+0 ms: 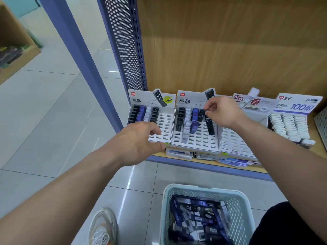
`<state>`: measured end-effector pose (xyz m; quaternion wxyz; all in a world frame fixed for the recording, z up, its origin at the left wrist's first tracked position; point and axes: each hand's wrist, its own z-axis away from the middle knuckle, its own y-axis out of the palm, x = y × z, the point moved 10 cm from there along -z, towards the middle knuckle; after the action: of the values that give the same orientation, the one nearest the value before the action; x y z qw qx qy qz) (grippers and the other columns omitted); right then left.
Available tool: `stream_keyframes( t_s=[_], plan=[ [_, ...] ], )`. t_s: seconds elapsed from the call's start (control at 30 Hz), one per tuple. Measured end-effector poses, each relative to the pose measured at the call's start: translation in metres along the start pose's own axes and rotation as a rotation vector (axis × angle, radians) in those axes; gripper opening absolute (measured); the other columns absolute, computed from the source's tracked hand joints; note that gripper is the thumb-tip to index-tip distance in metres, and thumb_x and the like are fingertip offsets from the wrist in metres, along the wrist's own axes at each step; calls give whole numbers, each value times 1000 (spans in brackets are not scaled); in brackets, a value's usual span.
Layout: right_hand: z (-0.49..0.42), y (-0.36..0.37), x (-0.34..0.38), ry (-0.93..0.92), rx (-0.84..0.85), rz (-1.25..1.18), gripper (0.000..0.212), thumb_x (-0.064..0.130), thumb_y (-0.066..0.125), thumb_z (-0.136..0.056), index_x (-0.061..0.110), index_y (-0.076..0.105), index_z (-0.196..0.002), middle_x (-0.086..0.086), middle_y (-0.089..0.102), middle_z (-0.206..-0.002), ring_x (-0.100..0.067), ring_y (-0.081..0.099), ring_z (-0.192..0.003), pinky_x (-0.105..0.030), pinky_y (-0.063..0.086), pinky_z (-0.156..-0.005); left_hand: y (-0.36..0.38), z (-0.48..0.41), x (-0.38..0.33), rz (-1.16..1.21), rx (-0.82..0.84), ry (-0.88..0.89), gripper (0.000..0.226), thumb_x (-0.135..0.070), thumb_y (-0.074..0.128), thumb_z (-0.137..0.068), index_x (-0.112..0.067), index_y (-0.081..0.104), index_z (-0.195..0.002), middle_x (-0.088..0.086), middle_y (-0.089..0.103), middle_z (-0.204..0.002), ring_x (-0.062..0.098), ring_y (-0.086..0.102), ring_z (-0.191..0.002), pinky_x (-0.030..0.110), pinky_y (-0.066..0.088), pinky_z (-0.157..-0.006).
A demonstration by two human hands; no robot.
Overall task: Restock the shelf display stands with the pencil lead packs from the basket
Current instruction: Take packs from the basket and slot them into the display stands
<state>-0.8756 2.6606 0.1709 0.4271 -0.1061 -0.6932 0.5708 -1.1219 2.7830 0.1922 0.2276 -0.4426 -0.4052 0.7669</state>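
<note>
Head view: a black pencil lead pack (209, 124) marked HB 0.7 is pinched at its top end between the thumb and fingers (211, 107) of the right hand (224, 112). The pack is held almost upright, slightly tilted, with its lower end against the slotted face of the second display stand (194, 138), just to the right of the black, white and blue packs already seated there. The lower slots of that stand are seen unfilled.

The left hand (139, 140) is turned back-up over the lower part of the first display stand (166, 121). Its fingers are bent down onto the stand's face — whether anything is held beneath them cannot be told. Four short rows of packs are seated at the top left of this stand.

A third stand (233, 144) is partly covered by the right forearm, and a fourth stand (290, 128), filled with white packs, is seen at the far right. All four are set on a wooden shelf (203, 165), with flat boxes (178, 153) tucked under their front edges.

On the tiled floor (53, 121) below the shelf, a pale mesh basket (165, 209) is seen — loose lead packs (196, 214) are heaped inside it, well apart from both hands. A shoe (103, 227) is seen beside the basket, and a perforated blue panel (123, 41) closes the shelf's left end.
</note>
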Motion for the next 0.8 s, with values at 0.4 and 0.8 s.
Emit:
stream_keyframes(
  t_s=[0.4, 0.8],
  plan=[
    [6, 39, 44, -69, 17, -250, 10, 9, 76, -86, 16, 69, -87, 2, 69, -81, -6, 61, -69, -21, 50, -67, 6, 1, 6, 68, 36, -1, 38, -51, 70, -88, -37, 60, -122, -16, 60, -126, 9, 54, -114, 23, 40, -85],
    [-3, 71, 42, -116, 30, -81, 15, 13, 71, -91, 21, 74, -103, 10, 65, -83, -12, 64, -83, -34, 57, -81, -1, 5, 23, 98, 29, -42, 34, -50, 70, -88, -38, 61, -119, -17, 59, -118, 11, 56, -110, 22, 42, -79]
  ],
)
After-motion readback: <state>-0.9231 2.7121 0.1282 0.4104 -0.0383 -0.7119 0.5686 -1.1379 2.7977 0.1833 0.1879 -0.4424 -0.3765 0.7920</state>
